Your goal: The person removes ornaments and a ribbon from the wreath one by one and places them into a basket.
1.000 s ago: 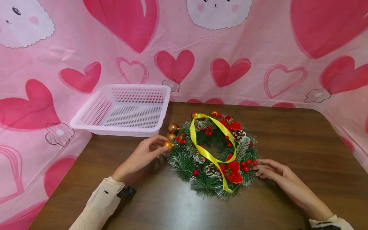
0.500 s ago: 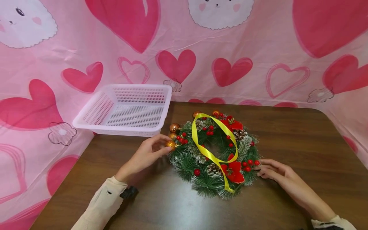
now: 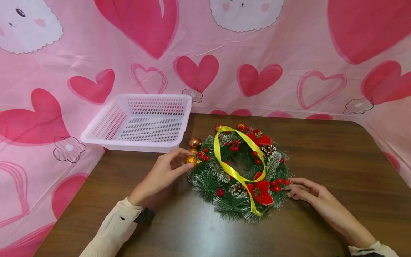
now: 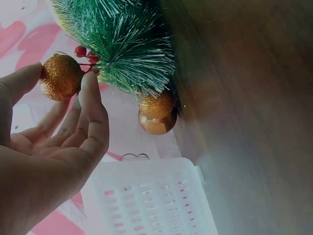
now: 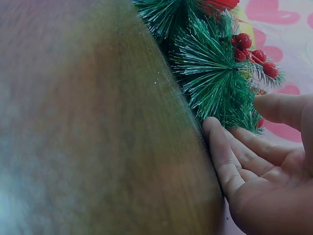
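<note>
A green Christmas wreath (image 3: 239,171) with red berries, pine cones, red flowers and a yellow ribbon (image 3: 237,171) lies on the brown table (image 3: 337,160). My left hand (image 3: 167,169) pinches a glittery gold ball (image 3: 191,160) on the wreath's left rim between thumb and fingertips; the left wrist view shows that gold ball (image 4: 61,77) held at its sides, with two more gold balls (image 4: 156,113) beside it. My right hand (image 3: 303,191) rests on the table with straight fingers (image 5: 220,152) against the wreath's right edge (image 5: 215,83).
A white perforated plastic basket (image 3: 141,121) stands at the table's back left, partly over the edge. Pink heart-print cloth (image 3: 257,53) hangs behind and at both sides. Bare table surface lies in front of and to the right of the wreath.
My left hand's thumb and fingers have closed a little more around the gold ball. The right hand and the wreath have stayed put.
</note>
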A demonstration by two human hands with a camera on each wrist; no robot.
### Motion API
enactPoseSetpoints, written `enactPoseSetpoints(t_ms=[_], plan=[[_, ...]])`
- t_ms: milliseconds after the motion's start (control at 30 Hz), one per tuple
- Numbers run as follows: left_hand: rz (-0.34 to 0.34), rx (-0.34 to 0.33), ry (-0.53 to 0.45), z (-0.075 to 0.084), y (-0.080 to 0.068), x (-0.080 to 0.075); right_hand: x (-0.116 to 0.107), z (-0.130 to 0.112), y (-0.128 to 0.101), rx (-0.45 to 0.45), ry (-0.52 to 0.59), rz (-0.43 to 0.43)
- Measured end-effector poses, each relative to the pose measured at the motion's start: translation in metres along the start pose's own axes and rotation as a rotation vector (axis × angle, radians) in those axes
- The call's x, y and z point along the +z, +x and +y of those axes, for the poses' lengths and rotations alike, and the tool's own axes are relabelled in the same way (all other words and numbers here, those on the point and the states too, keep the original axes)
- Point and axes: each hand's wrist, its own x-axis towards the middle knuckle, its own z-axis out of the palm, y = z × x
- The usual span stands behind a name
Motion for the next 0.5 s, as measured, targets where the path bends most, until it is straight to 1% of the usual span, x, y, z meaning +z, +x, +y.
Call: enactPoseSetpoints(t_ms=[133, 233, 333, 500], plan=[[-0.004, 0.010, 0.034, 0.003, 0.002, -0.003, 0.000, 0.000, 0.000, -0.005, 0.000, 0.001], [-0.019, 0.018, 0.071, 0.006, 0.004, -0.007, 0.000, 0.000, 0.000, 0.003, 0.003, 0.000], [-0.053, 0.025, 0.111, 0.010, 0.008, -0.013, 0.000, 0.000, 0.000, 0.014, 0.007, -0.003], [-0.134, 0.010, 0.168, 0.018, 0.014, -0.024, 0.000, 0.000, 0.000, 0.017, 0.001, -0.003]])
